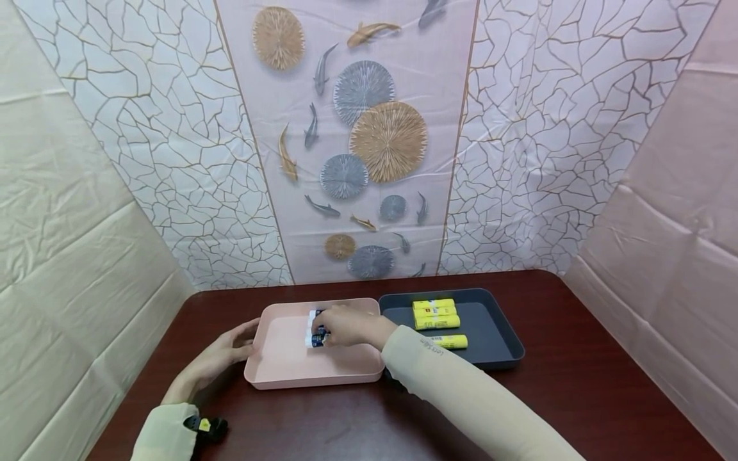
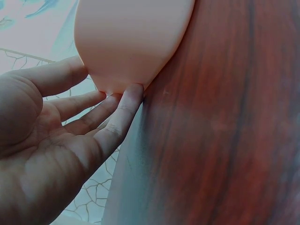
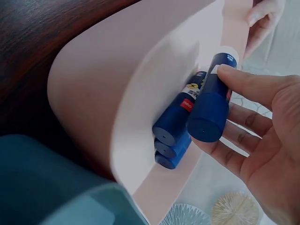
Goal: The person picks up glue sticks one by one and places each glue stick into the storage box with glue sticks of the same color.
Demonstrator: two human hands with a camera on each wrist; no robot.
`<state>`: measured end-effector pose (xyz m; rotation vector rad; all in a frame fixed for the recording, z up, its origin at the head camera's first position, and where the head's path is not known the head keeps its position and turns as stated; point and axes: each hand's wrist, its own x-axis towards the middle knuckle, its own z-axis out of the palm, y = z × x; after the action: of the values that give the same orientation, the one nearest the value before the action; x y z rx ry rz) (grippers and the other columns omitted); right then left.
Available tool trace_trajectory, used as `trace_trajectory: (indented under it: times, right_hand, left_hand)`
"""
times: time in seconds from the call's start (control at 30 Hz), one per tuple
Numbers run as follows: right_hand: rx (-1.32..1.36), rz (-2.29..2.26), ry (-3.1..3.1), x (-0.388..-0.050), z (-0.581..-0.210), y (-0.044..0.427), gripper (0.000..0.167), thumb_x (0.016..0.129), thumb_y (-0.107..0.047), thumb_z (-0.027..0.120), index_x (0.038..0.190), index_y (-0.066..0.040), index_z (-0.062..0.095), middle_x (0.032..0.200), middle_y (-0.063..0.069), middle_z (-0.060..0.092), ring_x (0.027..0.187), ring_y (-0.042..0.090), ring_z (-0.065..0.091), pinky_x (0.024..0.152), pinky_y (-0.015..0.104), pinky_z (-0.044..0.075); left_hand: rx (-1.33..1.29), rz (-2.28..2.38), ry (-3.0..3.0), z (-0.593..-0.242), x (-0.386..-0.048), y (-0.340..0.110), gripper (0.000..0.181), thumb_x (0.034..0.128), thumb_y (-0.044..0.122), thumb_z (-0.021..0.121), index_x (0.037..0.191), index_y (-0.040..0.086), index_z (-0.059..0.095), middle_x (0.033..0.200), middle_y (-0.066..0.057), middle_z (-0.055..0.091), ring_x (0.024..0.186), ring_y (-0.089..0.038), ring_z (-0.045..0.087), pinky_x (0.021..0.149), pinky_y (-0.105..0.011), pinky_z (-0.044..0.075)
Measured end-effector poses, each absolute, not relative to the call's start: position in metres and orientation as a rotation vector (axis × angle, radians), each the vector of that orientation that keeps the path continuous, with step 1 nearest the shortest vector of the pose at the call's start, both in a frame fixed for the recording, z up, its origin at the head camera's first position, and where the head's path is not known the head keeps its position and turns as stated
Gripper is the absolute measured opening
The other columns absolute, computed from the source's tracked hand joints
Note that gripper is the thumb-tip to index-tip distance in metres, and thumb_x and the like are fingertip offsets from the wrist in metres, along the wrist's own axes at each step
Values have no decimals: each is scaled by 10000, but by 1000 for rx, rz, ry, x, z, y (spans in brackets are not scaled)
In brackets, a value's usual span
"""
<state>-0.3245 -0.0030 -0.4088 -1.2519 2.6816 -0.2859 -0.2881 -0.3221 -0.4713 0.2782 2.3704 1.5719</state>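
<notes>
Above the pink tray [image 1: 282, 368], my right hand [image 1: 350, 326] pinches a blue glue stick [image 3: 206, 108] with a white end between thumb and fingers. Beneath it, several more blue glue sticks [image 3: 174, 119] lie side by side inside the tray, partly hidden by the hand in the head view. My left hand [image 1: 227, 349] rests against the tray's left end. In the left wrist view its fairly straight fingers [image 2: 123, 110] and thumb touch the outer wall and rim.
A dark grey tray [image 1: 487, 323] stands against the pink tray's right side. Inside are three yellow sticks [image 1: 435, 314] in a row and a single yellow stick [image 1: 455, 341] nearer the front, partly behind my right sleeve. Both trays stand on a dark red-brown table [image 1: 323, 426] enclosed by cloth walls.
</notes>
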Motion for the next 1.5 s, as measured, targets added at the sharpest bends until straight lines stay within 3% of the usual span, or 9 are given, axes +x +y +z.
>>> trace_trajectory:
  times: [0.43, 0.63, 0.9, 1.2, 1.5]
  right_hand:
    - [-1273, -161, 2746, -318, -417, -6, 403, 944, -84, 754, 1298, -275, 740, 1268, -54, 679, 1182, 67, 586, 997, 256, 477]
    - [-1281, -125, 2714, -315, -418, -6, 478, 978, -52, 702, 1360, -339, 708, 1250, -43, 674, 1063, 44, 570, 921, 184, 458]
    - [-1321, -87, 2685, -312, -417, -6, 518, 982, -33, 683, 1388, -355, 684, 1058, -40, 607, 882, 87, 501, 791, 184, 412]
    - [-1278, -111, 2702, -318, -418, -7, 539, 954, 3, 688, 1373, -337, 699, 1243, -15, 662, 1035, 67, 537, 877, 192, 426]
    - [-1235, -145, 2680, -322, -412, -9, 498, 945, -82, 771, 1377, -318, 696, 1357, -22, 644, 1157, 57, 554, 947, 214, 458]
  left_hand:
    - [270, 1589, 2356, -474, -288, -322, 767, 1008, 181, 686, 1638, 44, 272, 1630, -239, 340, 1382, -410, 493, 1087, -479, 451]
    - [287, 1585, 2360, -474, -288, -322, 758, 1011, 178, 680, 1638, 45, 274, 1633, -239, 336, 1375, -409, 497, 1090, -486, 452]
    - [259, 1574, 2372, -474, -288, -323, 770, 1001, 191, 694, 1639, 61, 283, 1631, -231, 344, 1373, -398, 504, 1116, -544, 421]
    - [291, 1577, 2376, -475, -287, -323, 753, 1011, 172, 677, 1638, 49, 278, 1633, -233, 339, 1379, -412, 495, 1114, -533, 425]
    - [267, 1576, 2370, -473, -288, -323, 758, 1006, 194, 685, 1639, 67, 287, 1638, -226, 338, 1374, -396, 502, 1125, -557, 408]
